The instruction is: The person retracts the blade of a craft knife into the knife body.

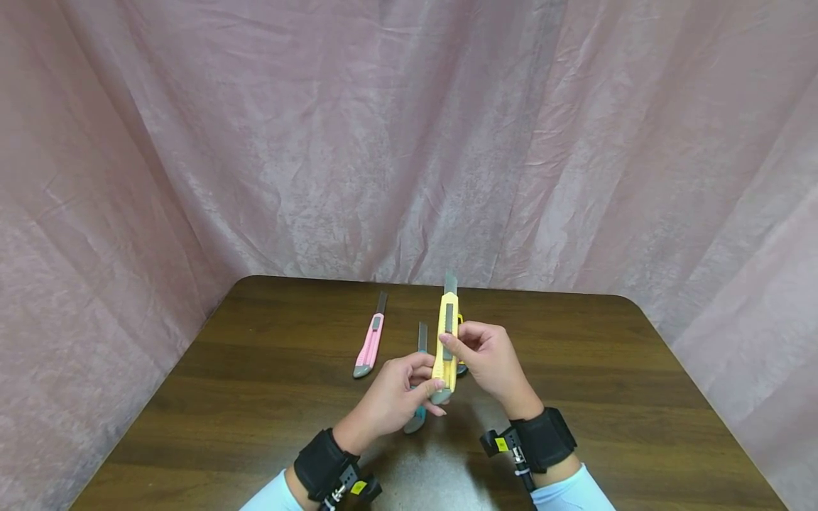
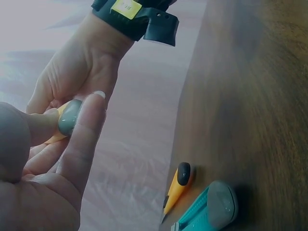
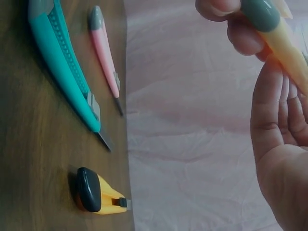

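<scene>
Both hands hold a pale yellow utility knife [image 1: 440, 369] upright above the table, its blade out at the top. My left hand [image 1: 393, 397] pinches the grey butt end between thumb and fingers; the left wrist view shows that grey end [image 2: 70, 118] up close. Higher up, my right hand [image 1: 497, 358] grips the body, its thumb by the slider. Behind the hands lies a teal utility knife [image 3: 65, 70], partly hidden in the head view. A pink utility knife [image 1: 371, 344] rests farther left, blade out. An orange-yellow knife with a black end [image 3: 110, 195] lies mostly hidden behind the right hand.
The brown wooden table [image 1: 268, 369] has rounded far corners. Pink curtains [image 1: 358, 142] hang behind it and at both sides. Each wrist wears a black band [image 1: 543, 440] with a small camera.
</scene>
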`<state>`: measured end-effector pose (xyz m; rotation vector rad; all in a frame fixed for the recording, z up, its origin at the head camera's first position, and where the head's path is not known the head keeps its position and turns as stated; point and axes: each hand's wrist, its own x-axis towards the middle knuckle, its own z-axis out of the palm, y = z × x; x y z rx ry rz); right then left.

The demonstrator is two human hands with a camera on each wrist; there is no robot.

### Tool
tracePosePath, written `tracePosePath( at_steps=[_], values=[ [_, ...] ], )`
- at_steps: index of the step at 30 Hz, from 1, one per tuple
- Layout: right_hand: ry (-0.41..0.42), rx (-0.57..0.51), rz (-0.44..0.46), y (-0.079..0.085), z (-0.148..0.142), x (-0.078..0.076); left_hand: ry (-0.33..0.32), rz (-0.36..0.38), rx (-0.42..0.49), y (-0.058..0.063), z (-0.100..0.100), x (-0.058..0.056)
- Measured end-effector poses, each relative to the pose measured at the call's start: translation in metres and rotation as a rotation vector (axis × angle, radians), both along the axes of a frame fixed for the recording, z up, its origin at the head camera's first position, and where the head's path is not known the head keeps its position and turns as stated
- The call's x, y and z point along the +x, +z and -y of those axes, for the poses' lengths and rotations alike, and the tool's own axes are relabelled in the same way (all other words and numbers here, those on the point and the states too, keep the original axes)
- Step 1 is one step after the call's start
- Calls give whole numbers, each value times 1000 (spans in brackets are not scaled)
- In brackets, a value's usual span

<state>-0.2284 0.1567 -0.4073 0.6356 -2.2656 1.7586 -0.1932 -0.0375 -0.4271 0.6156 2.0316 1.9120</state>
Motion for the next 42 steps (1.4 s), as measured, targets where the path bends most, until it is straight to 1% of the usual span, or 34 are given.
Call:
tracePosePath(
  at_steps=[5,9,13,18,22,26,28,31,35,42],
  values=[
    [-5,-4,18,0,2,1,17,-14,-9,1,2,0],
    [-10,-3,79,2,2,1,40,-18,-14,2,2,-1],
    [4,14,118,2,1,1,39,-13,-1,0,1,-1],
    [33,25,91,3,1,1,30,-20,15,-2,1,0],
    [49,20,65,3,2,1,39,-19,7,-1,2,0],
    [40,26,48,2,4,0,55,-15,-8,0,3,-1],
    [23,25,51,2,4,0,56,-24,-6,0,4,-2],
    [5,17,83,3,5,0,55,-50,-1,-1,5,-3],
    [14,5,116,2,5,0,57,-70,-9,-1,6,-4],
    [52,-5,59,1,4,0,57,-62,1,0,4,-5]
  ],
)
